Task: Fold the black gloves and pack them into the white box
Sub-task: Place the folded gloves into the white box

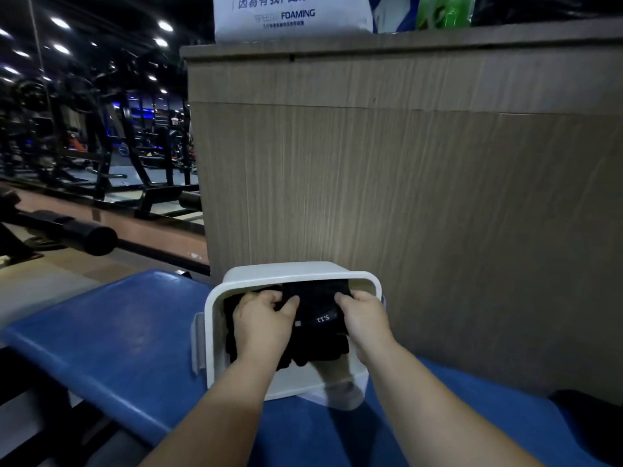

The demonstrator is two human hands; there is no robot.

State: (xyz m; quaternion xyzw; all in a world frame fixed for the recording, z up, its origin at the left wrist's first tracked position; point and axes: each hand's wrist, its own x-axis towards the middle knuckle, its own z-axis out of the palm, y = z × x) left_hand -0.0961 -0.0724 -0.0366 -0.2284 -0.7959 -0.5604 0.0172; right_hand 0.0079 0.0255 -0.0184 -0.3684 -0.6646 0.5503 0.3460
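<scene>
Black gloves [320, 320] are already inside the white box [286, 269], bundled, "5.11" logo facing up. Head view, the only one: box sits on a blue bench pad [118, 325], close against a wood-grain panel [404, 180]. Left hand [263, 323] and right hand [365, 318] both reach into the box, fingers curled into the glove fabric from either side. Read: fold looks done, packing nearly done. Left: settle the bundle flat, let go. Can't tell how many gloves are in the bundle.
</scene>
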